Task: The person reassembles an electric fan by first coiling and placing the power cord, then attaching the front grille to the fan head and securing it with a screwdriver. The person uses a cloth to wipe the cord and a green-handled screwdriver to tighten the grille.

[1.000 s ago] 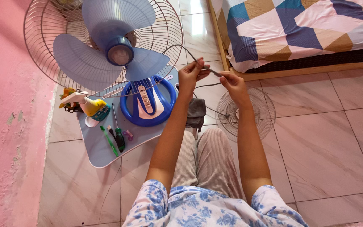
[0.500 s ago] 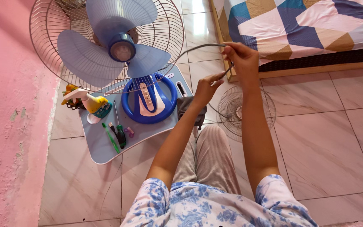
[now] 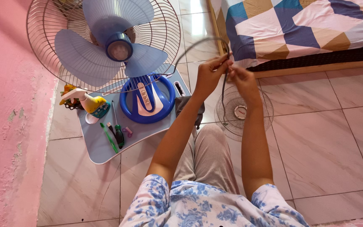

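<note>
My left hand (image 3: 209,75) and my right hand (image 3: 242,80) are raised together near the bed corner, both pinching a grey power cord (image 3: 198,43). The cord arcs up from the fan's side, passes through my fingers and hangs down toward the floor. A blue table fan (image 3: 114,46) with three blades and an open wire cage stands on its round blue base (image 3: 147,100) at the far left. The loose front grille (image 3: 243,111) lies flat on the tiles below my right hand.
A light blue board (image 3: 101,147) under the fan carries a green screwdriver (image 3: 109,137), a dark-handled tool (image 3: 118,135), a yellow spray bottle (image 3: 90,103) and small pink bits. A pink wall runs along the left. A bed with a patterned cover (image 3: 299,25) stands at the upper right.
My hands, apart half a second ago with the right one high, have come together on the cord. The cord now forms a loop above them.
</note>
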